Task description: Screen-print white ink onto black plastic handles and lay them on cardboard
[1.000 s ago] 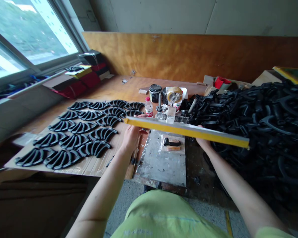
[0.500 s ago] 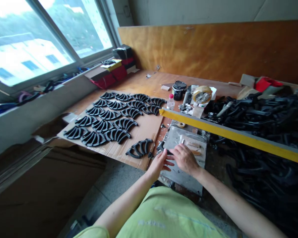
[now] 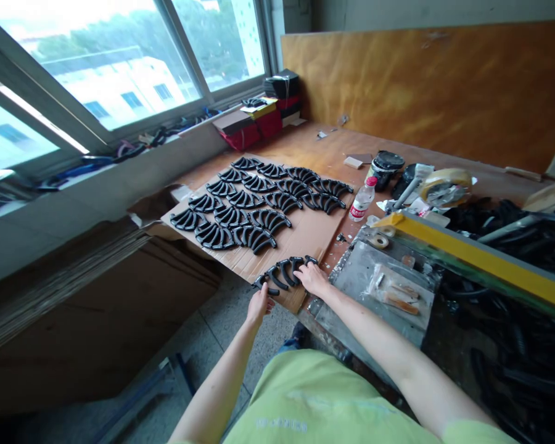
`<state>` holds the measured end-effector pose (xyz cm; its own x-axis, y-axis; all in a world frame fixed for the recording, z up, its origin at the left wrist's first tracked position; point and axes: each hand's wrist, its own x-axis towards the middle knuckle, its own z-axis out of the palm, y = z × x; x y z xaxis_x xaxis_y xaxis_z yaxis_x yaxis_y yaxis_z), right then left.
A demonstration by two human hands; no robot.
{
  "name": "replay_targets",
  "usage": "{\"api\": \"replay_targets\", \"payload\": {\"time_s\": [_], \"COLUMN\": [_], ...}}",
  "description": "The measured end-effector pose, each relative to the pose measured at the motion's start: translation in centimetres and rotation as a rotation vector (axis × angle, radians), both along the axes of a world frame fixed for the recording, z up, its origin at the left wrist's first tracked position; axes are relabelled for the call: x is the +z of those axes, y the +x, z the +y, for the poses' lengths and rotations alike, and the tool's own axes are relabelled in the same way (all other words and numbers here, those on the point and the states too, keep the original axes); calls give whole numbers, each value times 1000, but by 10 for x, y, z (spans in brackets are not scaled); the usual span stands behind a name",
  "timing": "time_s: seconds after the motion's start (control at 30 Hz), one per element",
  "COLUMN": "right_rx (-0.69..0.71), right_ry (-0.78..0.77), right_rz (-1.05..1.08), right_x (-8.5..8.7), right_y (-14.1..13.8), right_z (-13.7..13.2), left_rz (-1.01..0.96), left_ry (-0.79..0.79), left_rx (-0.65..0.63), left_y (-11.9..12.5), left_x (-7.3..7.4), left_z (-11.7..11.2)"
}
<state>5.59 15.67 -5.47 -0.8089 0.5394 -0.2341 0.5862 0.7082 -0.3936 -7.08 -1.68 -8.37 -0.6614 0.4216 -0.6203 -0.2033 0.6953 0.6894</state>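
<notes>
A fanned row of curved black handle-like pieces lies at the near edge of a cardboard sheet. At its left end my left hand pinches an end piece, thumb on top and fingers curled below the edge. My right hand reaches across from the other side, its fingers closed on the pieces near the right end. Farther back on the same cardboard, several similar fans of black pieces sit in close rows.
Right of the cardboard is a grey board bearing a plastic bag. A yellow-edged bar crosses before a heap of black parts. A red-capped bottle, black tub and tape roll stand behind.
Both hands have moved left from above the grey board to the near fan, which now has more pieces at its ends. The view has swung right to left, showing more window.
</notes>
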Motion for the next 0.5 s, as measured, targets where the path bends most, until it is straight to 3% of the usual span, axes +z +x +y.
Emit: {"api": "replay_targets", "payload": {"time_s": [0.13,0.3,0.43,0.5], "right_rx": [-131,-149,-182,-194], "right_ry": [-9,-23,-10,-9], "right_rz": [-91,-98,-96,-79], "right_x": [1,8,8,5], "right_y": [-7,-15,-19,-20], "right_z": [-8,-17,-19,-18], "left_rz": [42,176,408,512], "left_ry": [-33,-45,51,145], "left_rx": [-87,-132,-74,-105], "left_y": [-7,-4,13,21], "left_x": [-6,-3,2,1], "left_z": [3,0,-7,-7]}}
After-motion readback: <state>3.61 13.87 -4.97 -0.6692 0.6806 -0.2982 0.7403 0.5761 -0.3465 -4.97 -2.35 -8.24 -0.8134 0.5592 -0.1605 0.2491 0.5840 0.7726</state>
